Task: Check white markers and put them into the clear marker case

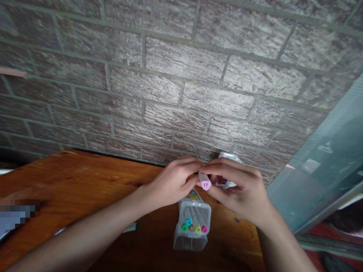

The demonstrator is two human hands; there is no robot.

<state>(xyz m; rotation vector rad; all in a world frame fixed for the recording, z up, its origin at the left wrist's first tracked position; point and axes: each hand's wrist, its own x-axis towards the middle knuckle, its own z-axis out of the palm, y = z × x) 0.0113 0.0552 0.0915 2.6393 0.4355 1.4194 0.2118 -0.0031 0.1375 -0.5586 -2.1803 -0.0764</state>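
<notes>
Both my hands grip one marker (204,180), with a pale body and a lilac end marked 17 that faces me. My left hand (177,179) pinches it from the left side. From the right, my right hand (235,181) closes its fingers round it. Just below lies a clear plastic case (195,206), its open end towards me. Several markers (193,223) lie inside, with blue, green, brown, yellow and pink ends showing. Behind my right hand, a second clear plastic container (230,155) is partly hidden.
The wooden table (85,177) runs up to a brick wall (181,94). Under my left forearm a thin, pale object (131,227) shows in part. A blurred-out patch (17,219) covers the left edge. A translucent panel (317,170) stands at the right.
</notes>
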